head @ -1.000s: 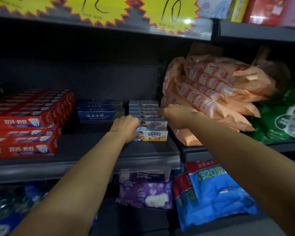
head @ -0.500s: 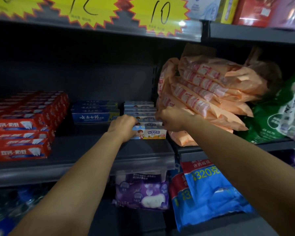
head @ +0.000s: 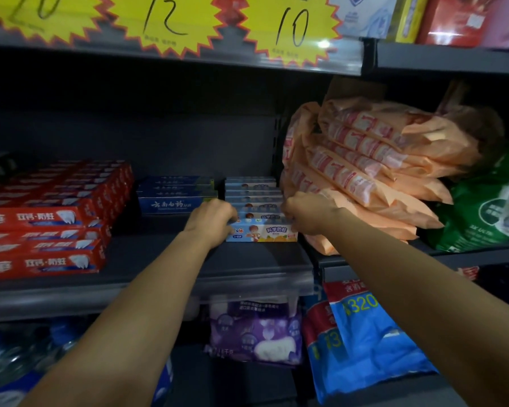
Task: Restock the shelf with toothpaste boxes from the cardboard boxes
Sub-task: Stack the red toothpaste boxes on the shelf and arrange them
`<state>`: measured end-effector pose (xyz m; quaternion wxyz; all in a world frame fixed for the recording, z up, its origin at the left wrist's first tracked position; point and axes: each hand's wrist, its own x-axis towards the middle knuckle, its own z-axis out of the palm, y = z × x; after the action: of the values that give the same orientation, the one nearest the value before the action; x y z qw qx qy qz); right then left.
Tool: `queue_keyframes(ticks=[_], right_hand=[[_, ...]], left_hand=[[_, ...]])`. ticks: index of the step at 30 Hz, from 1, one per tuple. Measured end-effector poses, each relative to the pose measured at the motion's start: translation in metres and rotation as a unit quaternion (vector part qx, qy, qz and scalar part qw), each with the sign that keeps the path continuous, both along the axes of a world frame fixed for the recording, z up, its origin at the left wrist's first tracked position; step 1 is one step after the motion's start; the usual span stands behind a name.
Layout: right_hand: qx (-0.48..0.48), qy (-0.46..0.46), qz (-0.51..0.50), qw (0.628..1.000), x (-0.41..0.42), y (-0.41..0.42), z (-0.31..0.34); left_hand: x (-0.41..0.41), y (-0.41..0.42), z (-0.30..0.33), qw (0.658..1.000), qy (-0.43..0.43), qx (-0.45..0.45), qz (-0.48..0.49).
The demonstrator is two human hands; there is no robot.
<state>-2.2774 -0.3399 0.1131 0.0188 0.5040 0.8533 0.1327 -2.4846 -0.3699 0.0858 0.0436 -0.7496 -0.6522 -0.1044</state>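
Observation:
A row of light-blue children's toothpaste boxes (head: pixel 262 232) with a cartoon child on the front runs back along the grey shelf (head: pixel 147 259). My left hand (head: pixel 212 220) grips the left end of the front boxes, and my right hand (head: pixel 306 214) grips their right end. Both sets of fingers are curled over the boxes, so the box ends are hidden. Dark-blue toothpaste boxes (head: pixel 174 198) lie just to the left, and stacked red toothpaste boxes (head: pixel 47 227) fill the shelf's left part. No cardboard box is in view.
Orange plastic packs (head: pixel 365 171) are piled right of the shelf divider, touching my right hand's side. A green bag (head: pixel 482 207) lies farther right. Yellow price stars (head: pixel 291 27) hang from the shelf above. Purple (head: pixel 256 333) and blue bags (head: pixel 365 333) fill the shelf below.
Both hands stay on the ends of the children's toothpaste row; the front boxes look slightly squared up. The view has shifted a little.

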Motion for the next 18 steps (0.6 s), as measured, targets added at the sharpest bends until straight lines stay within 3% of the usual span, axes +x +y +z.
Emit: queue_keyframes(ticks=[18], right_hand=[[-0.001,-0.003,-0.032,0.999,-0.017,0.020,0.001]], left_hand=[[-0.007,0.042,-0.009,1.000,0.004,-0.010,0.005]])
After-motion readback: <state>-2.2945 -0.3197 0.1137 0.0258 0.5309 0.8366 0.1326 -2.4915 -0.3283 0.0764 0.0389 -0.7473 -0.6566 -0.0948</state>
